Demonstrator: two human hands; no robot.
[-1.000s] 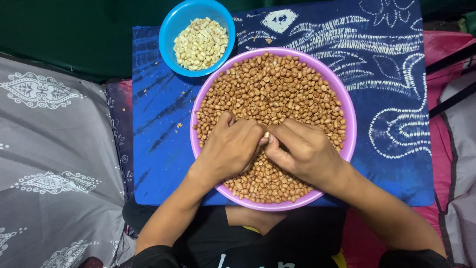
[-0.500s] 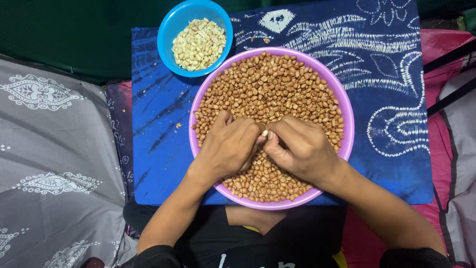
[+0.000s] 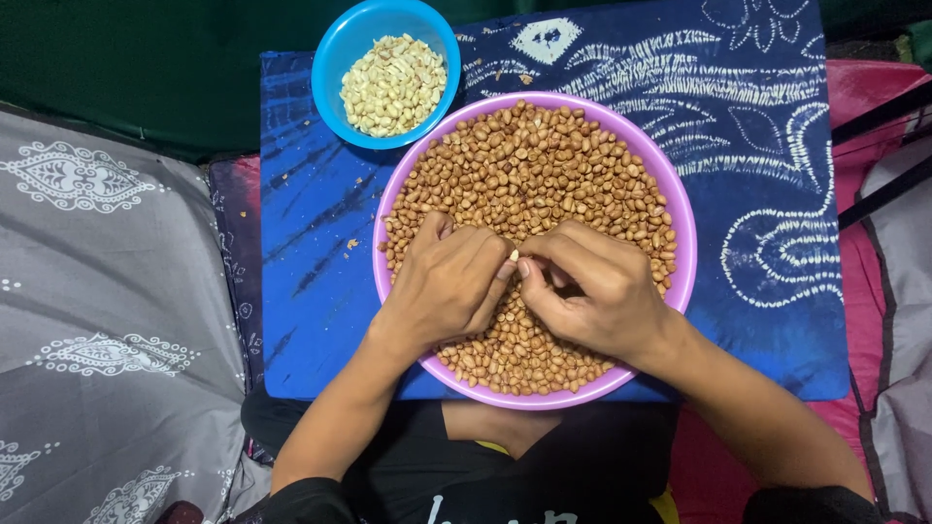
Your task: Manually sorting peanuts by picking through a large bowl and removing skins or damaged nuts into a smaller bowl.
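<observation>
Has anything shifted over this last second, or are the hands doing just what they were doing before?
Hardly anything. The left hand and right hand stay together over the purple bowl of brown peanuts, fingertips still pinching one pale peanut between them; the fingers shifted only slightly. Nothing was picked up or let go. The blue bowl of pale peeled peanuts and the blue patterned cloth stayed put.
</observation>
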